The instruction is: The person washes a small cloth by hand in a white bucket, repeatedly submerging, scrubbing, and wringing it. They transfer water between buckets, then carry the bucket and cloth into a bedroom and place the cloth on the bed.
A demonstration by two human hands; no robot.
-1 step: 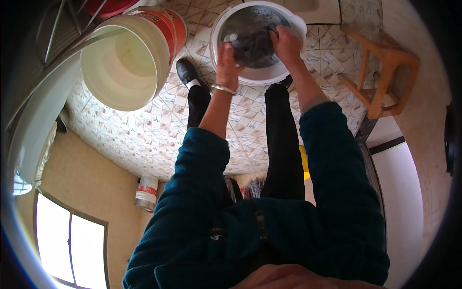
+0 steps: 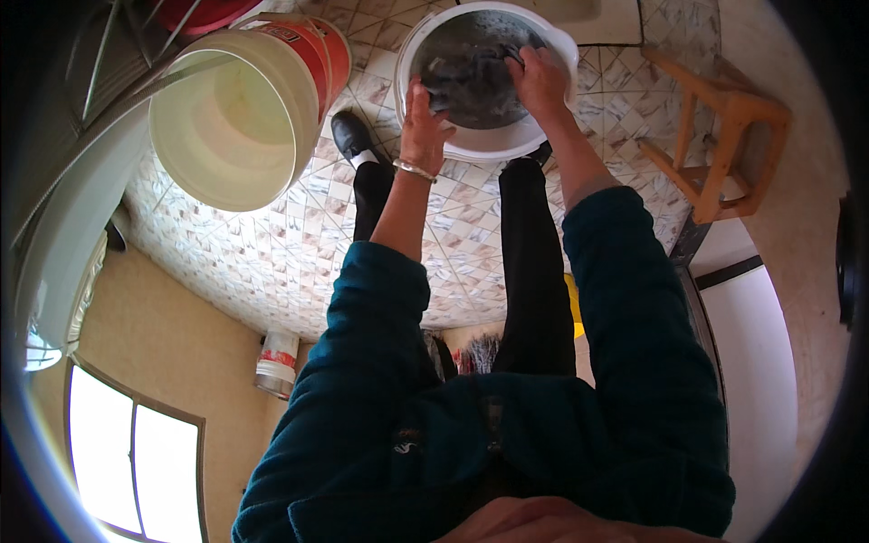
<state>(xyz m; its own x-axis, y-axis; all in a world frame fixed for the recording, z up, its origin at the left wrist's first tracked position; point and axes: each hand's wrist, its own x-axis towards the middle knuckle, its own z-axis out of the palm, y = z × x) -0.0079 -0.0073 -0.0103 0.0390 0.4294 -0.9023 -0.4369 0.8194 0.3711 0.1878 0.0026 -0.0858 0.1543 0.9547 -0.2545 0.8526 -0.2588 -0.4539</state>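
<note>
The dark cloth [image 2: 471,77] was in the white basin [image 2: 489,143], bunched up in murky grey water [image 2: 484,116], part of it showing above the surface. The basin stood on the patterned tile floor [image 2: 462,244], just ahead of the person's legs, and both arms reached forward to it.

The left hand [image 2: 423,131] was at the near left side of the basin, loosely spread, its thumb apart from the fingers and its fingertips beside the cloth; from where I stood I couldn't tell whether they touched it. A pale bracelet [image 2: 415,170] circled that wrist. The right hand [image 2: 541,83] came in over the right side, its thumb and fingers pinching a fold of the cloth, though how tightly I couldn't tell.

The person wore a dark teal jacket [image 2: 543,425], its sleeves ending short of the wrists, and black trousers [image 2: 532,271]. A black shoe [image 2: 351,136] was planted to the left of the basin. Farther left was a big pale bucket [image 2: 222,172] with its wide mouth in view, right beside a red bucket [image 2: 333,59]. A wooden stool [image 2: 756,113] stood off to the right, apart from the basin. Bright light filled the window [image 2: 167,462] on the left.
</note>
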